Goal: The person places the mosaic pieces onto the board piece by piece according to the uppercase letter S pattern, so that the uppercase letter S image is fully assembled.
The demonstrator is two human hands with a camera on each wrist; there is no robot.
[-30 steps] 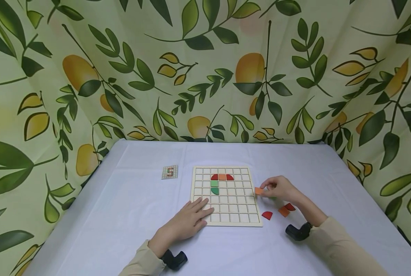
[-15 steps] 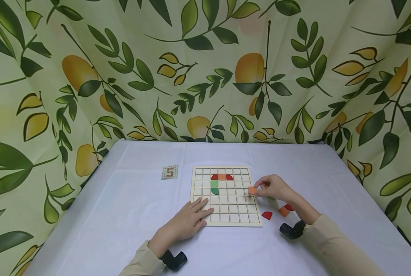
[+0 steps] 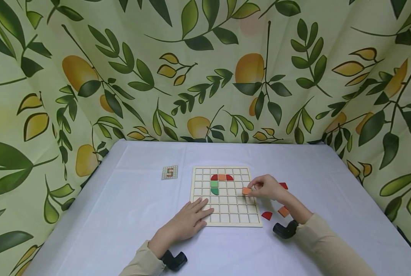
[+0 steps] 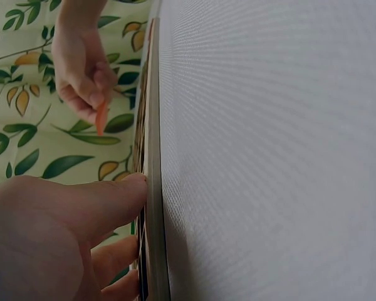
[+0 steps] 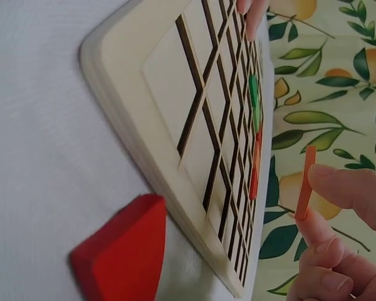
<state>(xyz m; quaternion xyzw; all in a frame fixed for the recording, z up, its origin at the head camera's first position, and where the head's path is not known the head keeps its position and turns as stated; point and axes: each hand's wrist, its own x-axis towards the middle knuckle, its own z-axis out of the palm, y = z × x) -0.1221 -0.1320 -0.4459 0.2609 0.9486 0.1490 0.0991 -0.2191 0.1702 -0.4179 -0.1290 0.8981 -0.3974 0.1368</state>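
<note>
Leaf-and-fruit fabric (image 3: 205, 96) hung behind a white-covered table (image 3: 105, 211), on which a gridded board (image 3: 227, 209) lay flat. Over its right-hand columns, the right hand (image 3: 269, 188) pinched an orange square (image 3: 246, 190) between thumb and fingers, apart from the grid. That square was just left of the right hand and much nearer it than the left; the green quarter-round (image 3: 215, 191) sat farther left, in roughly the same row, which seemed the relation that mattered. Being square, it showed no clear long axis. The left hand (image 3: 188, 218) lay with fingers spread on the near-left corner, covering some cells. The right forearm partly hid a red piece (image 3: 283, 185), and the small card's (image 3: 169, 172) pattern was hard to read.
</note>
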